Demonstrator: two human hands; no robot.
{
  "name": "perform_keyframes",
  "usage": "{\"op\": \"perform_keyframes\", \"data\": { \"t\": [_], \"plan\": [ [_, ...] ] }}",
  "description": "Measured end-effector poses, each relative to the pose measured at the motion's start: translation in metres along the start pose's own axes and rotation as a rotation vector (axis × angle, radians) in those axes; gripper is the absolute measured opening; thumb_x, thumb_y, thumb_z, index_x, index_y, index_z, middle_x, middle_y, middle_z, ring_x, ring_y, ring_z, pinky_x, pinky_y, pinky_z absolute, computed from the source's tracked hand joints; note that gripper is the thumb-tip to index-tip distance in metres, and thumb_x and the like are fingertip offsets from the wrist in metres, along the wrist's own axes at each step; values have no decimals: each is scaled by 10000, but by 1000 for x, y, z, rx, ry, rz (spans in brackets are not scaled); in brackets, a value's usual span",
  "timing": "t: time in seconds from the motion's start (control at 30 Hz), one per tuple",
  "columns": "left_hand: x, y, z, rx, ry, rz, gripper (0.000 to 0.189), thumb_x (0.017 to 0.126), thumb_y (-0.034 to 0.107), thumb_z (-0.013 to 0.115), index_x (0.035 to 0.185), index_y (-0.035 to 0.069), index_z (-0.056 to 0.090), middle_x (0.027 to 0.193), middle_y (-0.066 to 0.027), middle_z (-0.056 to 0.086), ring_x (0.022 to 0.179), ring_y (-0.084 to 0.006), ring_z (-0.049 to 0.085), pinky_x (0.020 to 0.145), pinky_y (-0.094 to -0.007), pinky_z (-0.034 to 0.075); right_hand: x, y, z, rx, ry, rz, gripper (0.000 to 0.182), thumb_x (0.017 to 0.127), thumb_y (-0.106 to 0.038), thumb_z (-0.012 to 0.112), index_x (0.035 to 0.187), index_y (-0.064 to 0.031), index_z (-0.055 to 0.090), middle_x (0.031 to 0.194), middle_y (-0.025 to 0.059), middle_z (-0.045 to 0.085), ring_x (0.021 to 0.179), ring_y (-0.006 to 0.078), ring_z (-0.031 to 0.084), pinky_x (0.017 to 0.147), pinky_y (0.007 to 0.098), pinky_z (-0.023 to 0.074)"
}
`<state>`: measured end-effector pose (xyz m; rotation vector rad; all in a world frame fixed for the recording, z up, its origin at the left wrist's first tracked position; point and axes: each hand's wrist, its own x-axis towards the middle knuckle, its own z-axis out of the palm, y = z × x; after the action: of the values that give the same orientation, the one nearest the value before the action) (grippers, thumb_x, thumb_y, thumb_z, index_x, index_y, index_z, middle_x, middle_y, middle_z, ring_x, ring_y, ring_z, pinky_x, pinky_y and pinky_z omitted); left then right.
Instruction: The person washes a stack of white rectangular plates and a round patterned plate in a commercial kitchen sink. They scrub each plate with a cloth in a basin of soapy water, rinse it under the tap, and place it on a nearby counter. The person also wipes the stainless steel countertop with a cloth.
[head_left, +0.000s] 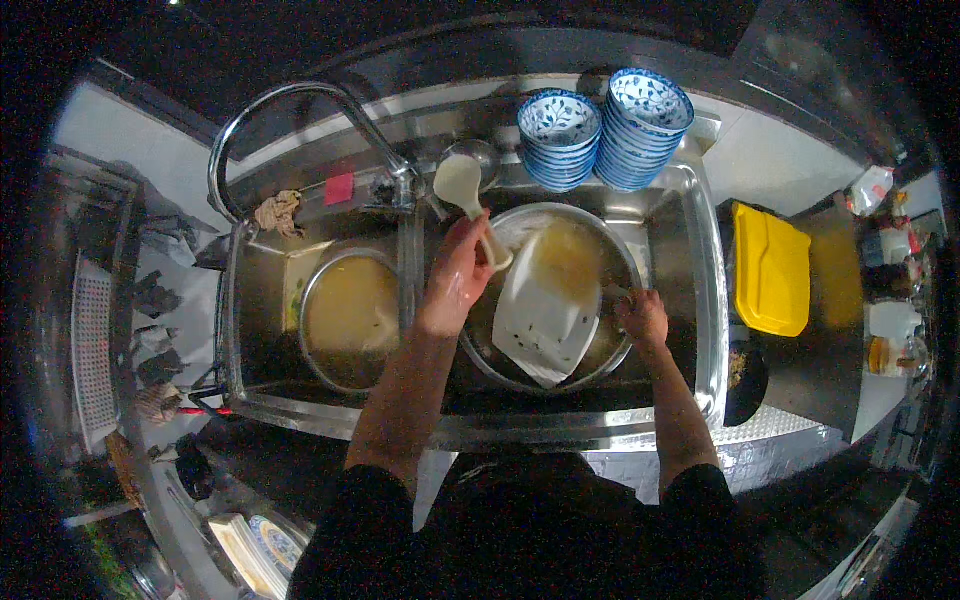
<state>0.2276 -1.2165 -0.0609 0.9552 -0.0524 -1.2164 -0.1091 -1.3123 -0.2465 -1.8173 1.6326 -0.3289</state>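
My left hand grips the handle of a cream-coloured soup spoon, its bowl raised toward the back of the sink. Beneath is a round metal basin of cloudy water in the right sink compartment. A large white dish with a pointed near end leans in it, partly under the brownish water, with dark specks on its surface. At the basin's right rim is my right hand, fingers curled. What lies between those fingers is too blurred to make out.
A second metal basin of murky water stands in the left compartment, below a curved chrome faucet. Two stacks of blue-and-white bowls, one shorter and one taller, stand behind the sink. A crumpled brown cloth and a yellow plastic lid flank it.
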Motion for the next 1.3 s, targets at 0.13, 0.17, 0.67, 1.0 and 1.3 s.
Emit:
{"op": "perform_keyframes", "data": {
  "t": [0.13, 0.17, 0.67, 1.0, 1.3],
  "plan": [
    [33, 15, 7, -133, -42, -110, 128, 842, 172, 617, 770, 109, 532, 683, -8, 533, 598, -135, 519, 554, -270, 458, -26, -19, -4, -149, 52, -232, 397, 737, -290, 627, 1078, -97, 562, 1009, 160, 536, 918, 354, 538, 771, 434, 453],
    [41, 16, 12, -200, 3, -119, 134, 842, 172, 618, 773, 97, 530, 683, -16, 532, 600, -140, 518, 564, -278, 470, -29, -21, -3, -210, 55, -258, 399, 737, -287, 625, 1081, -97, 559, 1007, 157, 536, 919, 353, 538, 773, 434, 452],
    [95, 22, 11, 416, -47, 54, 254, 819, 312, 626, 946, 104, 554, 861, -51, 611, 764, -185, 607, 652, -340, 520, -50, -50, -10, -442, -38, -194, 349, 722, -246, 635, 1025, -96, 550, 1005, 138, 522, 956, 352, 511, 784, 438, 442],
    [-27, -191, -203, 1368, 139, 272, 698, 675, 285, 736, 1195, 9, 361, 1141, -198, 473, 998, -325, 491, 882, -392, 393, -44, -97, 34, -305, 131, -455, 512, 722, -193, 656, 1191, -141, 457, 1132, 175, 472, 1001, 401, 479, 825, 452, 442],
    [-48, -227, -135, 1115, 414, -35, 1130, 620, 203, 773, 1377, 31, -48, 1295, -223, 373, 1182, -350, 405, 1004, -390, 328, -39, -70, 76, 152, -12, -39, 561, 766, -108, 582, 1271, -78, 340, 1251, 179, 431, 1106, 388, 446, 937, 452, 365]
  ]
}}
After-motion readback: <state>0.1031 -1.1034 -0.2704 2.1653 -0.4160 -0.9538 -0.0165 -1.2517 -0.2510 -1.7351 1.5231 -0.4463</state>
